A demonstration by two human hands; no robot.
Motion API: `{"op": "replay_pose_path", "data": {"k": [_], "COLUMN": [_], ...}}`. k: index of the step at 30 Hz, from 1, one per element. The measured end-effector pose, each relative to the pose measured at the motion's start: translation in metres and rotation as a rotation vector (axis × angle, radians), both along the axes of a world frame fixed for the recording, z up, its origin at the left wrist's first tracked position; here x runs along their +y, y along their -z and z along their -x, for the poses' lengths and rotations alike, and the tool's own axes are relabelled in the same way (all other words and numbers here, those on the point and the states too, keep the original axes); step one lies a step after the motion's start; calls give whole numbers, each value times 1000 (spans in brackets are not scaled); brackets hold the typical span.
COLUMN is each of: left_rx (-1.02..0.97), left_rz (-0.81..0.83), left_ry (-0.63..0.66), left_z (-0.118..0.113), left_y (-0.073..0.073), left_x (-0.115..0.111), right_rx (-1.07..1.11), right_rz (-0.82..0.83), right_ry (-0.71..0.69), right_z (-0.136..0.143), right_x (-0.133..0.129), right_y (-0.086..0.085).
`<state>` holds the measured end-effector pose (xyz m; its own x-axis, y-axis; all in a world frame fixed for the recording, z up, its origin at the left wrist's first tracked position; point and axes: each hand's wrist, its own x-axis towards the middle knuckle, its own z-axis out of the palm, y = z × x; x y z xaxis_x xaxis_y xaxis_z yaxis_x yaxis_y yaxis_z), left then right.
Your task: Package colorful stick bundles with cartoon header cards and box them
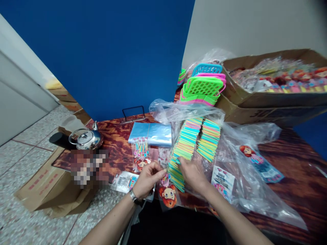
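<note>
Left hand (146, 180) pinching printed bag (168, 195) | right hand (192, 173) at coloured sticks (187, 143) — grip, I can't tell | one packet (141, 148) seemingly filled — many sticks loose

Left forearm (109, 221): enters from the lower edge, angled up and right. Left hand (148, 178): thumb and index finger brought together at the tips. Right forearm (235, 217): enters from the lower right, angled up and left. Right hand (192, 175): back upward, fingers bent; grip closure not determinable. Hands: apart, side by side.
</note>
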<state>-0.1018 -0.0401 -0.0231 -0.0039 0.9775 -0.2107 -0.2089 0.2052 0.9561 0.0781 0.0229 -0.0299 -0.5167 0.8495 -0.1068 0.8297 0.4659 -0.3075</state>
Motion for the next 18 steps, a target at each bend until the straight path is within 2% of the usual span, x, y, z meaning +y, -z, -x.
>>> {"op": "replay_pose_path", "data": {"k": [3,5,7,9,11,13,18], "left_rx": [-45,-75,-115,-171,-224,-248,-200], "left_rz": [5,11,24,46,66,69,7], "left_ry": [19,38,53,58,49,27,-72], "left_z": [-3,-7,-12,-17,-20,-21,-15], "left_y": [0,1,3,4,5,5,6], "left_x": [1,2,1,-1,-3,-3,-3], "right_rx": [554,835,982,1022,944,763,60], "right_rz": [362,546,623,610,526,380,38], "right_ry": [77,136,197,206,164,126,45], "right_z": [-8,-9,-10,-10,-11,-10,-1], "right_x": [1,-1,-3,-4,-5,-6,-11], "right_y": [1,-1,-4,-7,-8,-8,-8]}}
